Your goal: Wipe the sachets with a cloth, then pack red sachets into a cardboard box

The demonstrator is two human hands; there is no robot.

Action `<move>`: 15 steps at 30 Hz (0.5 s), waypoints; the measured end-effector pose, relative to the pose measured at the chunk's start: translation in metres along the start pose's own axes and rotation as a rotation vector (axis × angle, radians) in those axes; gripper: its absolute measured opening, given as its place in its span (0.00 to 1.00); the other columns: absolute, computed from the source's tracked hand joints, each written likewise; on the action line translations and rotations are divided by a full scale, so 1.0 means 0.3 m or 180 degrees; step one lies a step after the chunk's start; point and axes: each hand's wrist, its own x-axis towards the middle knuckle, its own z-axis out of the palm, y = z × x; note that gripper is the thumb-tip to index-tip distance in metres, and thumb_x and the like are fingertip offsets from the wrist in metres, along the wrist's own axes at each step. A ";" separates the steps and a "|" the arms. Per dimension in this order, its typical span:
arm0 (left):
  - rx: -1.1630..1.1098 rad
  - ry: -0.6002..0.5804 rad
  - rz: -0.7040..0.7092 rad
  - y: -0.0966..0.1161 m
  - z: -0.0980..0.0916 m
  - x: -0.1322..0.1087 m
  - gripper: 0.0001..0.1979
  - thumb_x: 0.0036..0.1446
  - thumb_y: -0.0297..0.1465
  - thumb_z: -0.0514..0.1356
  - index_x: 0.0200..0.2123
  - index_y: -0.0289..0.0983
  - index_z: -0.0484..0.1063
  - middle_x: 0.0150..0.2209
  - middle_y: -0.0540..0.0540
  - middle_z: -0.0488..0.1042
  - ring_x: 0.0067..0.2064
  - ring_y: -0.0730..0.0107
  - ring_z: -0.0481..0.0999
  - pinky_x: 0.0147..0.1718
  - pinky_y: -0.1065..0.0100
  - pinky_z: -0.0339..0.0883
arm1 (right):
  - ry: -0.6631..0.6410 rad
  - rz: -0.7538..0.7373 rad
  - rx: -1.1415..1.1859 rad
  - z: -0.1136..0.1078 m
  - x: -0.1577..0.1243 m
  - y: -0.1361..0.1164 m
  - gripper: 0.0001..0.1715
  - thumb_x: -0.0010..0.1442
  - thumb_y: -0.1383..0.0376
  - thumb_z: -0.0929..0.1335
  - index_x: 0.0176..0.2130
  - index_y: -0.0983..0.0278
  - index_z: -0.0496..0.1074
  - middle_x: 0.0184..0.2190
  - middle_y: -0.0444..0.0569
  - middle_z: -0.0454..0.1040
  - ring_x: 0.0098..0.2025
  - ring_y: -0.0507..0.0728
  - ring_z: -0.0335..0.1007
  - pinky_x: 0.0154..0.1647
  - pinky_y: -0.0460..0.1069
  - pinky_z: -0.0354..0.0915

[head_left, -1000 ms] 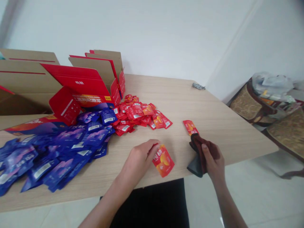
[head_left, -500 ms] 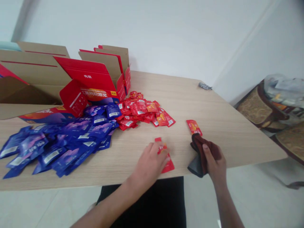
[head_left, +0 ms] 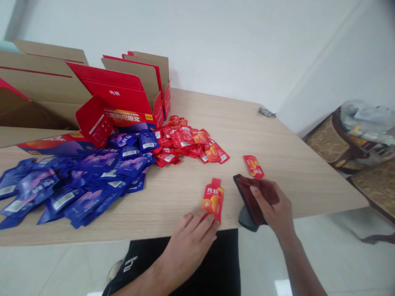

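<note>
A red-and-orange sachet [head_left: 213, 197] lies flat near the table's front edge. My left hand [head_left: 191, 238] rests its stretched fingertips on the sachet's lower end. My right hand [head_left: 273, 211] is closed on a dark red cloth [head_left: 253, 193] folded over a dark flat object at the table edge. Another red sachet [head_left: 253, 166] lies just beyond the cloth.
A heap of red sachets [head_left: 187, 142] and a spread of blue sachets [head_left: 80, 181] cover the left of the wooden table [head_left: 296, 164]. Open red-and-brown cartons [head_left: 123, 98] stand at the back left. A small grey scrap [head_left: 267, 112] lies far right. Chairs [head_left: 348, 144] stand beyond.
My left hand set the red sachet flat on the table and slid back to its lower end. My right hand shifted the cloth slightly left.
</note>
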 end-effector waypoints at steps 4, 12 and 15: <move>-0.0124 -0.0023 0.0131 -0.020 0.013 -0.043 0.14 0.75 0.30 0.54 0.59 0.39 0.72 0.55 0.47 0.78 0.59 0.61 0.72 0.60 0.58 0.56 | -0.1033 -0.1461 0.0007 0.097 -0.046 -0.147 0.15 0.66 0.56 0.72 0.51 0.57 0.73 0.46 0.50 0.80 0.46 0.61 0.77 0.48 0.54 0.72; -0.0214 0.0364 0.0330 -0.044 0.024 -0.052 0.16 0.75 0.28 0.50 0.57 0.35 0.75 0.56 0.45 0.79 0.58 0.59 0.75 0.59 0.58 0.64 | -0.1717 -0.2116 -0.0578 0.250 0.003 -0.133 0.12 0.68 0.58 0.71 0.49 0.59 0.72 0.47 0.52 0.77 0.50 0.62 0.74 0.52 0.57 0.72; -0.0139 0.0430 0.0394 -0.055 0.015 -0.050 0.18 0.76 0.27 0.48 0.56 0.36 0.76 0.58 0.47 0.79 0.58 0.61 0.77 0.56 0.59 0.67 | -0.1595 -0.2124 -0.0838 0.273 0.082 -0.111 0.13 0.68 0.57 0.71 0.49 0.60 0.72 0.46 0.53 0.77 0.50 0.63 0.74 0.52 0.57 0.72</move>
